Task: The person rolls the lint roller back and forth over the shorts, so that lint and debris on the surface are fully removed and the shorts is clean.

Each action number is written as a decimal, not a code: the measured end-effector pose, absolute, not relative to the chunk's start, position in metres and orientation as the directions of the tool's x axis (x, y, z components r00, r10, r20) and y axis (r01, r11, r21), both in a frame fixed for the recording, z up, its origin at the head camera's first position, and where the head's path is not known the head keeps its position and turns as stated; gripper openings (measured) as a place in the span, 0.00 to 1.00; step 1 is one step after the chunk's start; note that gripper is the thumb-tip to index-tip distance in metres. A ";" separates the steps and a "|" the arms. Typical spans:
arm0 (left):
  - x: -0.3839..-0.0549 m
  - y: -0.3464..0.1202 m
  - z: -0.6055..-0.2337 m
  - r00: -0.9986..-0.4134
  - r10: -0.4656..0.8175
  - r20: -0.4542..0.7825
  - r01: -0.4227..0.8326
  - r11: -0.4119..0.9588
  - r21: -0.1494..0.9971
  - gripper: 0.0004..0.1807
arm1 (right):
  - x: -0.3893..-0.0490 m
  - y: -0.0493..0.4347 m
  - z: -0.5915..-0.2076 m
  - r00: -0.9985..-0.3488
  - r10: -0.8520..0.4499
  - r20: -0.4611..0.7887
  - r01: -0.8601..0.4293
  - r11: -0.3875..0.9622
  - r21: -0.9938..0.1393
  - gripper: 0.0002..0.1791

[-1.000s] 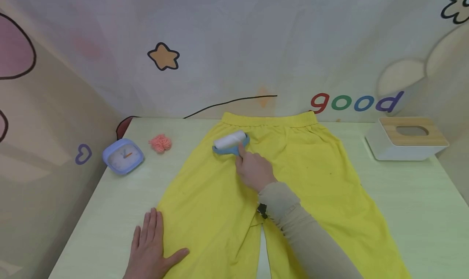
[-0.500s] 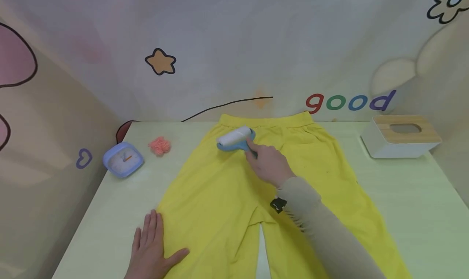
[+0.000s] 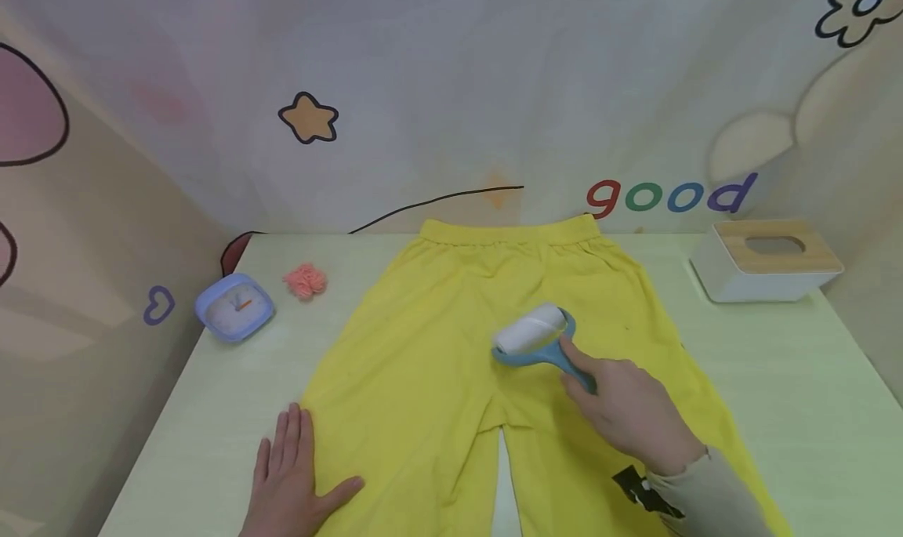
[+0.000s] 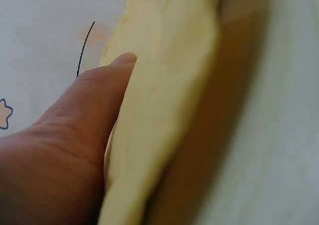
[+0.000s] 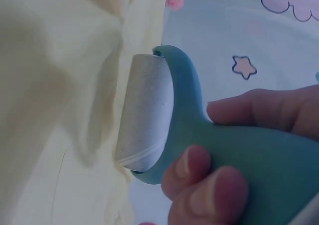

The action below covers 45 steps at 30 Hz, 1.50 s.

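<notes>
A pair of yellow trousers (image 3: pixel 416 349) lies spread on the table, waistband at the back. My right hand (image 3: pixel 631 411) grips the blue handle of a lint roller (image 3: pixel 532 329), whose white roll is over the middle of the trousers below the waistband. In the right wrist view, fingers and thumb wrap the handle, and the roll (image 5: pixel 147 110) is right at the yellow cloth. My left hand (image 3: pixel 289 478) rests flat on the left trouser leg's outer edge, fingers straight and thumb spread. The left wrist view shows that thumb (image 4: pixel 94 95) lying along the cloth.
A blue clock (image 3: pixel 235 308) and a pink crocheted-looking bundle (image 3: pixel 306 281) lie on the table (image 3: pixel 212 419) at the back left. A white tissue box (image 3: pixel 765 263) with a wooden lid stands back right. A printed curtain (image 3: pixel 451 90) closes off the back.
My right hand has moved the lint roller from the upper left of the trousers toward the right and nearer to me. The left hand has stayed in place.
</notes>
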<state>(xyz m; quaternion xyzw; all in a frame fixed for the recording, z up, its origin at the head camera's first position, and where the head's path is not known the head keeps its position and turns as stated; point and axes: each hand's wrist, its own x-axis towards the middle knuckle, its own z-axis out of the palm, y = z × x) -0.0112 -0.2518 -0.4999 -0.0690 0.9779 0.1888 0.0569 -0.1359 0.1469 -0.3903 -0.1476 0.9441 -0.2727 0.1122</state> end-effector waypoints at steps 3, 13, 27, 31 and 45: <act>-0.011 -0.252 -0.499 -0.984 -0.112 -0.140 -0.156 0.922 0.355 0.70 | -0.135 0.159 -0.394 -0.931 -0.329 -0.159 -0.195 0.816 -0.545 0.28; -0.011 -0.251 -0.499 -0.982 -0.107 -0.155 -0.157 0.921 0.356 0.71 | -0.151 0.158 -0.398 -0.908 -0.383 -0.171 -0.235 0.801 -0.550 0.28; -0.011 -0.251 -0.500 -0.982 -0.112 -0.151 -0.158 0.927 0.341 0.72 | -0.194 0.131 -0.397 -0.892 -0.404 -0.203 -0.253 0.818 -0.516 0.30; -0.012 -0.251 -0.501 -0.981 -0.114 -0.159 -0.163 0.926 0.340 0.73 | -0.200 0.125 -0.395 -0.890 -0.410 -0.201 -0.271 0.829 -0.490 0.30; -0.013 -0.254 -0.501 -0.979 -0.100 -0.176 -0.155 0.930 0.332 0.77 | -0.215 0.106 -0.394 -0.903 -0.400 -0.159 -0.291 0.839 -0.460 0.27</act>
